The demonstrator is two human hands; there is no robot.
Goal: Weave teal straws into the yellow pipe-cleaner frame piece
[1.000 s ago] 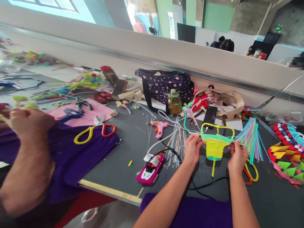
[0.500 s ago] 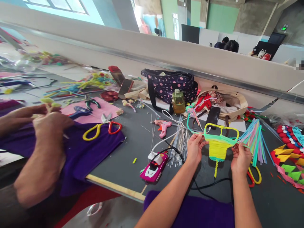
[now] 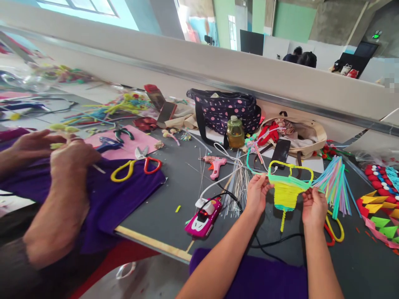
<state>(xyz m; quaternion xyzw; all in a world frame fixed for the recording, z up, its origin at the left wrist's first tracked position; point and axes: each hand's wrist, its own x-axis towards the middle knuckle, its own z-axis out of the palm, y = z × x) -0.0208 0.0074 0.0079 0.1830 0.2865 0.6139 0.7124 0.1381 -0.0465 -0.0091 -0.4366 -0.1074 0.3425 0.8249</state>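
Between my hands hangs a yellow and mint-green pipe-cleaner piece (image 3: 286,196), with a looped frame on top and a twisted yellow stem below. My left hand (image 3: 257,193) is closed at its left edge, pinching the mint pipe cleaner, whose free end (image 3: 248,160) curves up behind the hand. At the right edge, my right hand (image 3: 314,206) pinches the piece with thumb and fingers; the exact grip there is partly hidden. Red-and-yellow-handled scissors (image 3: 338,228) lie beside my right wrist, partly covered by it.
Nearby lie a pink glue gun (image 3: 215,165), a magenta car-shaped power strip (image 3: 204,218) with cables, metal wires (image 3: 238,193) and pastel pipe cleaners (image 3: 336,187). A bottle (image 3: 235,132) stands by a dotted bag (image 3: 224,110). At left, a co-worker's hands (image 3: 67,153) handle a yellowish craft piece.
The view has shifted slightly. My hands keep hold of the pipe-cleaner piece, almost in place; my right hand sits marginally further left. The co-worker's hands have moved a little.
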